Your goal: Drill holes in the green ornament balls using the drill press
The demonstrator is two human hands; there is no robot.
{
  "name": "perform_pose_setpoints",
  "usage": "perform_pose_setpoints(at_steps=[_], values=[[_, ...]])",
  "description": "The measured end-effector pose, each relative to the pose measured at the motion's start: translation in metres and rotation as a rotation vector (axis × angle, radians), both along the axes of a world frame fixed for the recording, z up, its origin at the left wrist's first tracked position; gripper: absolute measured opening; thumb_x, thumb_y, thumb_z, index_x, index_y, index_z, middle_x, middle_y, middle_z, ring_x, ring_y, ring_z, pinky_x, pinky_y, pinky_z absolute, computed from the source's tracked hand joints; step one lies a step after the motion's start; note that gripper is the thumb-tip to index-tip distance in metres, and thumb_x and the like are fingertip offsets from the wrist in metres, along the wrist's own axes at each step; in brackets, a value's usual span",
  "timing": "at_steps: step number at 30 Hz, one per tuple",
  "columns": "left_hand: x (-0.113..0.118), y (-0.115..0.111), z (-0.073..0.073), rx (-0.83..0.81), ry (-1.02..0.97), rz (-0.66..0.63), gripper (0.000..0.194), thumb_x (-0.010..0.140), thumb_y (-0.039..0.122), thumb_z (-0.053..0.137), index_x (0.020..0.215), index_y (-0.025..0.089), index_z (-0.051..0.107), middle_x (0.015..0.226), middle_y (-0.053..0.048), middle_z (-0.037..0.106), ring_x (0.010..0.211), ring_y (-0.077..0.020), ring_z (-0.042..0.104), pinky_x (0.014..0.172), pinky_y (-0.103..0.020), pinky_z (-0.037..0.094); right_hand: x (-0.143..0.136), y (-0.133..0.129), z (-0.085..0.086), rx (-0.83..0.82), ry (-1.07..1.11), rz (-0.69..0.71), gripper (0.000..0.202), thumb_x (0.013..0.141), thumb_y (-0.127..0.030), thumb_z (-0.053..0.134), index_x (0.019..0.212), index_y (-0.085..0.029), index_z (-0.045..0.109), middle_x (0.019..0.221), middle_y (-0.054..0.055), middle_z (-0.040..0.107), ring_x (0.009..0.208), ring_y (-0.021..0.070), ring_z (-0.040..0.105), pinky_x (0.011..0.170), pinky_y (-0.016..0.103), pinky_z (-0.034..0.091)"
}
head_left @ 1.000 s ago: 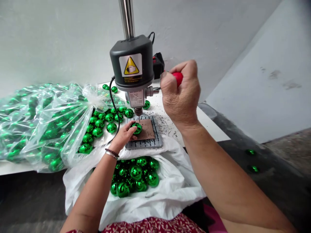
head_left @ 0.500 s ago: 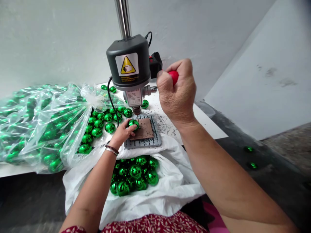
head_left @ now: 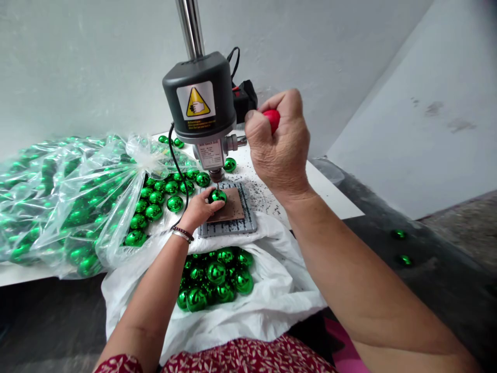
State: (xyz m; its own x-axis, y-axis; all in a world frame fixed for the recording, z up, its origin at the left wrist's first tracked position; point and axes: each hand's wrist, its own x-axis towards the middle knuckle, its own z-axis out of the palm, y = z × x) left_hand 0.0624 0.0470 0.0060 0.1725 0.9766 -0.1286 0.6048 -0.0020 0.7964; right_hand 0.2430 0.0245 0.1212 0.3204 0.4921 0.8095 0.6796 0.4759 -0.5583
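Observation:
Under the chuck of a dark grey bench drill (head_left: 200, 101), my left hand (head_left: 200, 208) grips a shiny green ball (head_left: 219, 196) between thumb and fingers. The ball is over a brown board (head_left: 235, 206) on the drill's grey base plate (head_left: 248, 223). The drill bit is just above the ball; whether it touches cannot be made out. My right hand (head_left: 278, 142) is closed round the red knob (head_left: 272, 120) of the drill's lever, to the right of the drill head.
A clear plastic bag (head_left: 112, 191) full of green balls lies left, with loose green balls (head_left: 154, 212) beside it. More balls (head_left: 216, 273) rest in a white cloth sack (head_left: 272, 274) in front. Dark chips litter the white table (head_left: 330, 199). Two balls (head_left: 405, 260) are on the floor.
My left hand has moved the green ball slightly right, under the drill bit. My right hand still holds the red knob. The drill appears slightly further left in the view.

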Motion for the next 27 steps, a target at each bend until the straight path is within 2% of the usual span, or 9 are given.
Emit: perform_pose_setpoints(at_steps=[4,8,14,17,20,22,25,27], values=[[-0.002,0.005,-0.007,0.074,-0.004,0.002,0.066,0.072,0.035,0.076,0.134,0.018,0.064,0.107,-0.005,0.075,0.092,-0.0187,0.066,0.086,-0.029,0.051,0.000,-0.001,0.001,-0.009,0.012,0.009,0.024,0.095,-0.043,0.048,0.088,-0.020,0.044,0.080,-0.002,0.049,0.075,0.0048,0.054,0.069,0.019,0.048],[-0.007,0.009,-0.013,0.056,-0.046,0.040,0.065,0.073,0.035,0.074,0.134,0.015,0.063,0.111,-0.007,0.075,0.100,-0.0214,0.067,0.094,-0.033,0.050,0.001,0.001,-0.001,0.009,0.013,0.035,0.025,0.096,-0.045,0.046,0.089,-0.021,0.044,0.082,-0.002,0.050,0.078,0.0053,0.055,0.072,0.020,0.049],[-0.007,0.011,-0.011,0.050,-0.073,-0.004,0.068,0.068,0.032,0.079,0.133,0.016,0.065,0.118,-0.006,0.074,0.108,-0.0233,0.066,0.102,-0.035,0.047,0.001,0.002,-0.001,0.016,0.027,0.075,0.023,0.096,-0.042,0.047,0.089,-0.021,0.043,0.083,-0.002,0.050,0.080,0.0056,0.056,0.077,0.021,0.050],[-0.003,0.010,-0.010,0.083,-0.044,-0.011,0.070,0.066,0.029,0.081,0.134,0.017,0.065,0.119,-0.006,0.073,0.108,-0.0236,0.066,0.104,-0.037,0.047,0.000,0.000,0.001,0.015,0.032,0.086,0.023,0.096,-0.041,0.048,0.088,-0.021,0.041,0.081,-0.003,0.049,0.075,0.0048,0.053,0.075,0.021,0.049],[0.002,0.010,-0.011,0.121,-0.027,-0.028,0.072,0.061,0.026,0.085,0.131,0.017,0.067,0.123,-0.009,0.070,0.108,-0.0246,0.065,0.103,-0.037,0.048,-0.002,-0.001,0.003,0.035,0.043,0.065,0.022,0.094,-0.039,0.049,0.085,-0.020,0.041,0.076,-0.004,0.047,0.065,0.0035,0.045,0.067,0.019,0.045],[0.005,0.008,-0.011,0.075,-0.081,-0.031,0.073,0.061,0.025,0.085,0.131,0.016,0.067,0.120,-0.009,0.071,0.101,-0.0232,0.066,0.097,-0.036,0.051,-0.003,-0.002,0.004,0.031,0.055,0.029,0.021,0.093,-0.038,0.050,0.084,-0.020,0.042,0.074,-0.004,0.047,0.063,0.0037,0.043,0.064,0.018,0.044],[0.007,0.006,-0.012,-0.065,-0.194,-0.007,0.078,0.065,0.026,0.083,0.140,0.017,0.060,0.103,-0.005,0.074,0.087,-0.0194,0.067,0.085,-0.034,0.055,-0.003,-0.003,0.004,-0.005,0.052,-0.006,0.022,0.094,-0.040,0.050,0.084,-0.021,0.044,0.076,-0.003,0.050,0.066,0.0045,0.046,0.065,0.019,0.045],[0.007,0.004,-0.011,-0.082,-0.210,0.005,0.079,0.065,0.026,0.084,0.140,0.017,0.059,0.099,-0.004,0.074,0.085,-0.0185,0.067,0.085,-0.033,0.054,-0.003,-0.005,0.002,-0.017,0.038,-0.007,0.023,0.094,-0.042,0.048,0.086,-0.021,0.045,0.078,-0.002,0.051,0.068,0.0050,0.049,0.066,0.020,0.047]])
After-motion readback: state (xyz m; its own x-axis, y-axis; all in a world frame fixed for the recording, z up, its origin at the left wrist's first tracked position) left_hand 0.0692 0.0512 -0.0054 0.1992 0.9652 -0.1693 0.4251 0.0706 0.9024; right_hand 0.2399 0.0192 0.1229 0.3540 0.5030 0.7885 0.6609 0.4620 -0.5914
